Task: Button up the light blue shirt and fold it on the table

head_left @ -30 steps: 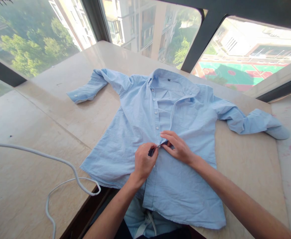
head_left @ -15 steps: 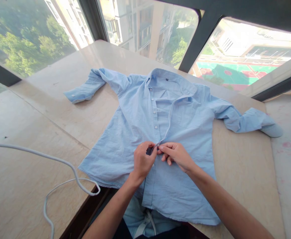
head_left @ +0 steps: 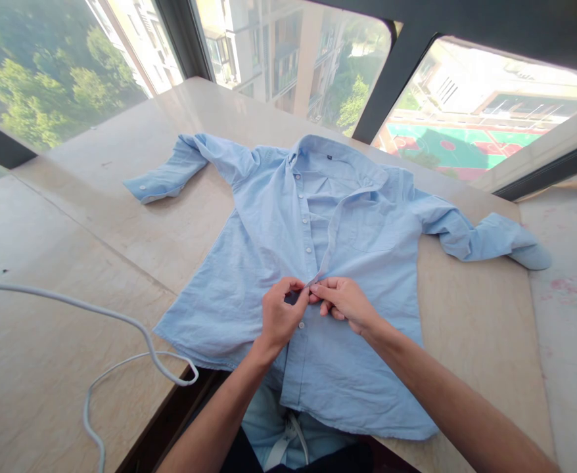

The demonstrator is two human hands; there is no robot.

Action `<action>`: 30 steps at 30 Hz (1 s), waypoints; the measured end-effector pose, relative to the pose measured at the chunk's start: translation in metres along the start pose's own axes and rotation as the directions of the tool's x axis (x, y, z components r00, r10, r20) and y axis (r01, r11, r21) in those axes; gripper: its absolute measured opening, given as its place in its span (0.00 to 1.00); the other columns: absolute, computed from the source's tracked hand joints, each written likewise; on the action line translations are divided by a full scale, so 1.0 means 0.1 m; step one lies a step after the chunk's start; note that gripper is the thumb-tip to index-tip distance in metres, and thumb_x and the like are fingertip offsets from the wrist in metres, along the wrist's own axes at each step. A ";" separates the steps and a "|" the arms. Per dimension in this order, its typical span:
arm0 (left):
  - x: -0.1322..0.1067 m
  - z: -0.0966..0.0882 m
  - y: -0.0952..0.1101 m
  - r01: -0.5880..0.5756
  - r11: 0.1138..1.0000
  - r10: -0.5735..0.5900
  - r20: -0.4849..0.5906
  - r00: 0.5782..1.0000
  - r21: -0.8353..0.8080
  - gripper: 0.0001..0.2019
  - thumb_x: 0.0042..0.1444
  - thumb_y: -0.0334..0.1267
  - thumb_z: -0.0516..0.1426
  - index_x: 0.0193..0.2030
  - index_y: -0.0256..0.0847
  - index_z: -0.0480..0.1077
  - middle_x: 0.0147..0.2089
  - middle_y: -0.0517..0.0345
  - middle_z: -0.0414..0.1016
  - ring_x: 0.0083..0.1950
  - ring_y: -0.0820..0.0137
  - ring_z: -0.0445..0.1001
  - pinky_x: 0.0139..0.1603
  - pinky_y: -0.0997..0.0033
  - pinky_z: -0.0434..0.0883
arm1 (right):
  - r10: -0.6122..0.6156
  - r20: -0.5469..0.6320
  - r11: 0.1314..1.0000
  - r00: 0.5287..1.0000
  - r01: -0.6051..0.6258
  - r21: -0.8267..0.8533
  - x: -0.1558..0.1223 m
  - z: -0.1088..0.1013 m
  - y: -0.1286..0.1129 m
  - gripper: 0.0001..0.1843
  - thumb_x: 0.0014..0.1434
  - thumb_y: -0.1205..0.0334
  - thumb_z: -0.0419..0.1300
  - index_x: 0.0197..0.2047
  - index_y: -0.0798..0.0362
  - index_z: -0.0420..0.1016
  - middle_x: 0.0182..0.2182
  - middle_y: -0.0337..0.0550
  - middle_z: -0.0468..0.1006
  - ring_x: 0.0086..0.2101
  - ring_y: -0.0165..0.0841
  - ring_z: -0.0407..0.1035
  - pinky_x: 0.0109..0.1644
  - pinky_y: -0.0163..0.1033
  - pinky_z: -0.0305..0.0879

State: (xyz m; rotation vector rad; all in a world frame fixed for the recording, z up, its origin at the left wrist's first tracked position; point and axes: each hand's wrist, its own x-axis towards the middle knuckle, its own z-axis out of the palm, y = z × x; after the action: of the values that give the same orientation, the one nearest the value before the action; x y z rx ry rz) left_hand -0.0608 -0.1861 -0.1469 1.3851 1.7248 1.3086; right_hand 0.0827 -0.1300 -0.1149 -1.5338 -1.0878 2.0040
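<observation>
Presently, left hand [head_left: 281,314] and right hand [head_left: 345,305] are pinching fabric at the front of the blue shirt [head_left: 263,226], fingers narrow, tips meeting; shirt is lying spread on the worktop [head_left: 470,328], button placket [head_left: 306,233] running lengthwise away from them, neither hand nearer

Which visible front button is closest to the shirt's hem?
The white button beside the left hand, lower than where it pinches the shirt. The other front buttons in view line up above, toward the collar.
</observation>
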 end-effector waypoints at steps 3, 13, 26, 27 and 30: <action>0.01 -0.01 0.02 0.001 1.000 -0.001 0.017 1.000 0.000 0.01 0.55 0.32 0.59 0.33 0.41 0.72 0.31 0.62 0.77 0.33 0.72 0.76 0.37 0.72 0.71 | -0.003 -0.015 1.000 1.000 0.003 -0.016 -0.02 0.01 0.00 0.11 0.50 0.57 0.69 0.28 0.57 0.78 0.29 0.47 0.82 0.16 0.22 0.67 0.11 0.24 0.46; 0.05 0.00 0.03 -0.133 0.982 0.131 0.026 0.991 0.137 0.07 0.61 0.37 0.57 0.32 0.42 0.73 0.32 0.58 0.78 0.37 0.68 0.73 0.42 0.67 0.69 | -0.074 -0.055 0.997 0.996 0.073 -0.012 -0.05 0.03 0.05 0.15 0.47 0.52 0.70 0.26 0.56 0.77 0.24 0.45 0.80 0.21 0.29 0.73 0.14 0.26 0.53; 0.06 -0.02 -0.02 -0.192 0.955 0.179 0.075 0.981 0.226 0.07 0.60 0.33 0.58 0.30 0.41 0.72 0.31 0.59 0.75 0.36 0.68 0.70 0.40 0.68 0.67 | -0.094 0.009 0.992 0.995 0.095 -0.087 -0.04 -0.02 0.05 0.22 0.45 0.45 0.71 0.30 0.56 0.77 0.24 0.41 0.79 0.18 0.27 0.70 0.12 0.26 0.55; 0.06 -0.03 -0.02 -0.207 0.948 0.188 0.100 0.977 0.241 0.07 0.60 0.32 0.57 0.31 0.41 0.72 0.31 0.58 0.75 0.37 0.68 0.70 0.41 0.68 0.67 | -0.099 0.004 0.987 0.995 0.098 -0.129 -0.03 -0.02 0.06 0.22 0.46 0.44 0.71 0.29 0.56 0.76 0.24 0.41 0.79 0.17 0.27 0.69 0.12 0.27 0.54; 0.06 -0.08 -0.04 -0.261 0.919 0.221 0.161 0.962 0.295 0.06 0.61 0.31 0.57 0.34 0.41 0.74 0.34 0.57 0.76 0.38 0.66 0.70 0.42 0.66 0.68 | -0.139 -0.040 0.954 0.989 0.123 -0.273 -0.04 -0.04 0.09 0.23 0.52 0.40 0.66 0.28 0.54 0.74 0.22 0.40 0.77 0.17 0.29 0.69 0.11 0.28 0.54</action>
State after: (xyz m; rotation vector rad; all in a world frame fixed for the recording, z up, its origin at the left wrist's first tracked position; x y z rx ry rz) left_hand -0.0712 -0.1831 -0.1467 1.8720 1.7751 1.0715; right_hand 0.0888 -0.1378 -0.1198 -1.5925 -1.4471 1.7671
